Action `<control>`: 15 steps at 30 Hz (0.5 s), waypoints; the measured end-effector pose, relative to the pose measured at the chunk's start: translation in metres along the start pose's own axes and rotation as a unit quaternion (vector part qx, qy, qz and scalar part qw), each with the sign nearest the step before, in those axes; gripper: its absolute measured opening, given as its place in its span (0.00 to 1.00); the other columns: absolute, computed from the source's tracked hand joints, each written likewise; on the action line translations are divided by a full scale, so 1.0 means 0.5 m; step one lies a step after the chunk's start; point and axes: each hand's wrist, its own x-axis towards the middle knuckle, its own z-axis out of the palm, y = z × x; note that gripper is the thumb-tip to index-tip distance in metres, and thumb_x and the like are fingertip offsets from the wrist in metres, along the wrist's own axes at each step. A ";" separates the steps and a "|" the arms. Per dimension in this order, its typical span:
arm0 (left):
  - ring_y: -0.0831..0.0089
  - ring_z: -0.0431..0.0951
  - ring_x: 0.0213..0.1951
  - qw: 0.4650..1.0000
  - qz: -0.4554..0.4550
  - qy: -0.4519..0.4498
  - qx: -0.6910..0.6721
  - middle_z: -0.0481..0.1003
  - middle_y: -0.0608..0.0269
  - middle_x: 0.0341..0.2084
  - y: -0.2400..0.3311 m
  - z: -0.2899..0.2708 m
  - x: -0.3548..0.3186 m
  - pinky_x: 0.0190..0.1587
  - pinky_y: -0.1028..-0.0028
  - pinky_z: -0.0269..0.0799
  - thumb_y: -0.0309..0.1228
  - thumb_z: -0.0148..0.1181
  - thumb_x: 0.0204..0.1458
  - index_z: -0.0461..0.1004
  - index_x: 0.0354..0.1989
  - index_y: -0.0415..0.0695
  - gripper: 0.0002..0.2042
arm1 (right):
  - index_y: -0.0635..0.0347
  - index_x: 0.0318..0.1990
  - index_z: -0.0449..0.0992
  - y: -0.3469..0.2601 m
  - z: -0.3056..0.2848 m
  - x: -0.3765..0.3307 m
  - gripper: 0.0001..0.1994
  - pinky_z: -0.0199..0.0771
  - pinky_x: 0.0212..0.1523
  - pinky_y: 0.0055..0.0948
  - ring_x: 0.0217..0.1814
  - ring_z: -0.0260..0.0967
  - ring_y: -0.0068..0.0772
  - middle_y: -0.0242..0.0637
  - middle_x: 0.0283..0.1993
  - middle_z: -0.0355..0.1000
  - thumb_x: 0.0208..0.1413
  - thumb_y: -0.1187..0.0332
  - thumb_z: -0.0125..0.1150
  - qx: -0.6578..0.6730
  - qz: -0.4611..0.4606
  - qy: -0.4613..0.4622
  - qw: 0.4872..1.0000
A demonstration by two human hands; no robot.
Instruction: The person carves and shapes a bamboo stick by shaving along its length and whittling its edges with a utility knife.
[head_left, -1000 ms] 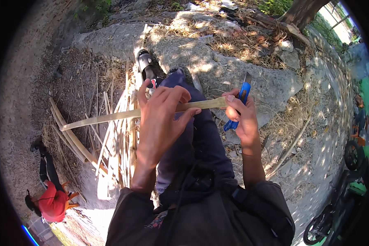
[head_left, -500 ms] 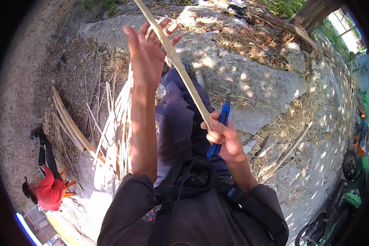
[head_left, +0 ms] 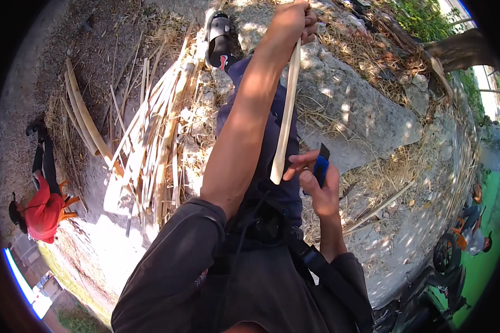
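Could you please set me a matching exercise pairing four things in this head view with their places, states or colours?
Column one
1. Pale strip
2. Cutter
3. Heap of strips
4. Top of the person seated at the far left

Column two
A. Red
B. Its far end in the grip of the left hand
C. Lying on the ground, left of the wearer's legs
D. Held in the right hand, blade showing

Right pairs: 1-B, 2-D, 3-C, 4-A.
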 end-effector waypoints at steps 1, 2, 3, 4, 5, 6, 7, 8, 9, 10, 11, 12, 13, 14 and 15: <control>0.77 0.57 0.11 0.998 -0.009 -0.050 -0.035 0.57 0.72 0.13 -0.007 -0.045 0.008 0.13 0.71 0.50 0.38 0.42 0.72 0.63 0.26 0.49 0.17 | 0.70 0.49 0.74 -0.004 -0.003 0.005 0.18 0.59 0.27 0.26 0.26 0.60 0.16 0.39 0.35 0.76 0.67 0.59 0.61 0.004 0.007 -0.013 1.000; 0.77 0.57 0.12 0.998 0.017 -0.057 -0.024 0.58 0.72 0.13 -0.026 -0.057 0.003 0.14 0.72 0.50 0.38 0.42 0.71 0.62 0.26 0.49 0.18 | 0.70 0.49 0.74 -0.020 -0.020 0.003 0.24 0.57 0.27 0.24 0.26 0.58 0.16 0.35 0.31 0.73 0.66 0.51 0.58 0.003 0.034 -0.019 0.999; 0.77 0.57 0.12 0.997 0.041 -0.069 -0.013 0.58 0.72 0.13 -0.032 -0.040 -0.011 0.14 0.72 0.51 0.39 0.43 0.71 0.62 0.25 0.49 0.18 | 0.70 0.49 0.74 -0.030 -0.034 0.000 0.31 0.54 0.27 0.23 0.25 0.57 0.16 0.31 0.28 0.69 0.66 0.42 0.56 0.002 0.059 -0.021 0.998; 0.78 0.57 0.13 0.998 0.025 0.037 0.049 0.59 0.72 0.14 -0.037 -0.018 -0.026 0.15 0.72 0.51 0.40 0.45 0.70 0.62 0.25 0.50 0.17 | 0.70 0.47 0.74 -0.032 -0.033 -0.004 0.38 0.50 0.27 0.22 0.25 0.55 0.16 0.27 0.24 0.62 0.62 0.33 0.51 -0.038 0.067 -0.008 0.997; 0.78 0.57 0.13 0.998 0.020 0.040 0.039 0.59 0.72 0.14 -0.031 -0.004 -0.040 0.15 0.72 0.51 0.40 0.45 0.70 0.62 0.25 0.50 0.17 | 0.70 0.47 0.74 -0.035 -0.033 -0.010 0.38 0.50 0.27 0.22 0.25 0.55 0.16 0.27 0.24 0.62 0.62 0.33 0.51 -0.044 0.077 -0.006 0.996; 0.78 0.57 0.13 0.998 0.008 0.028 0.051 0.59 0.72 0.14 -0.027 -0.005 -0.051 0.15 0.72 0.52 0.41 0.45 0.70 0.62 0.26 0.50 0.17 | 0.69 0.45 0.75 -0.035 -0.032 -0.013 0.36 0.52 0.27 0.23 0.24 0.56 0.18 0.29 0.24 0.64 0.62 0.34 0.51 -0.075 0.049 -0.039 0.995; 0.78 0.58 0.14 0.998 -0.003 0.015 0.062 0.59 0.72 0.14 -0.024 -0.005 -0.062 0.16 0.72 0.53 0.42 0.46 0.69 0.62 0.26 0.50 0.17 | 0.69 0.43 0.76 -0.036 -0.030 -0.013 0.35 0.53 0.27 0.23 0.23 0.57 0.19 0.31 0.24 0.66 0.63 0.36 0.52 -0.106 0.021 -0.072 0.992; 0.78 0.58 0.15 0.999 -0.010 0.026 0.042 0.60 0.72 0.14 -0.022 -0.009 -0.068 0.17 0.73 0.55 0.41 0.46 0.68 0.63 0.26 0.50 0.16 | 0.67 0.40 0.77 -0.034 -0.011 -0.002 0.32 0.60 0.25 0.28 0.21 0.63 0.28 0.36 0.25 0.71 0.64 0.38 0.54 -0.119 -0.047 -0.084 0.988; 0.78 0.58 0.15 0.999 -0.010 0.033 0.035 0.60 0.72 0.14 -0.020 -0.011 -0.073 0.17 0.73 0.55 0.41 0.46 0.68 0.63 0.26 0.50 0.16 | 0.67 0.40 0.77 -0.034 0.000 0.008 0.32 0.60 0.25 0.28 0.21 0.63 0.28 0.36 0.25 0.71 0.64 0.38 0.54 -0.122 -0.039 -0.091 0.988; 0.79 0.59 0.15 0.998 0.002 0.025 0.058 0.61 0.72 0.15 -0.023 -0.013 -0.074 0.17 0.72 0.55 0.41 0.46 0.68 0.63 0.26 0.50 0.16 | 0.65 0.39 0.77 -0.033 0.007 0.017 0.30 0.63 0.25 0.31 0.21 0.66 0.32 0.37 0.27 0.73 0.64 0.39 0.55 -0.180 -0.106 -0.118 0.971; 0.79 0.59 0.15 0.996 0.015 0.016 0.082 0.62 0.71 0.15 -0.025 -0.011 -0.074 0.17 0.72 0.55 0.41 0.46 0.67 0.63 0.25 0.49 0.17 | 0.64 0.38 0.77 -0.035 0.014 0.023 0.29 0.66 0.24 0.35 0.21 0.69 0.37 0.39 0.28 0.75 0.64 0.40 0.56 -0.236 -0.173 -0.143 0.945; 0.78 0.59 0.15 0.997 0.012 0.036 0.065 0.62 0.71 0.15 -0.023 -0.010 -0.079 0.17 0.71 0.55 0.40 0.47 0.66 0.63 0.25 0.47 0.16 | 0.62 0.36 0.76 -0.041 0.028 0.029 0.26 0.68 0.23 0.38 0.22 0.71 0.40 0.37 0.27 0.73 0.64 0.43 0.58 -0.265 -0.186 -0.150 0.934; 0.78 0.59 0.15 0.997 0.015 0.041 0.063 0.62 0.71 0.15 -0.020 -0.011 -0.085 0.17 0.71 0.55 0.40 0.47 0.66 0.63 0.25 0.47 0.16 | 0.62 0.36 0.76 -0.039 0.033 0.031 0.26 0.68 0.23 0.38 0.22 0.71 0.40 0.37 0.27 0.73 0.64 0.43 0.58 -0.265 -0.185 -0.156 0.934; 0.78 0.59 0.15 0.997 0.010 0.041 0.058 0.62 0.71 0.15 -0.021 -0.001 -0.089 0.17 0.71 0.54 0.39 0.47 0.66 0.64 0.25 0.47 0.16 | 0.62 0.35 0.75 -0.037 0.031 0.031 0.26 0.67 0.23 0.37 0.22 0.71 0.40 0.37 0.26 0.72 0.64 0.43 0.58 -0.284 -0.191 -0.164 0.925; 0.78 0.60 0.15 0.998 0.004 0.039 0.054 0.62 0.70 0.15 -0.019 0.008 -0.095 0.17 0.71 0.54 0.39 0.46 0.66 0.64 0.25 0.47 0.16 | 0.62 0.34 0.74 -0.036 0.029 0.031 0.25 0.67 0.23 0.35 0.21 0.71 0.40 0.37 0.26 0.71 0.64 0.44 0.59 -0.302 -0.197 -0.172 0.917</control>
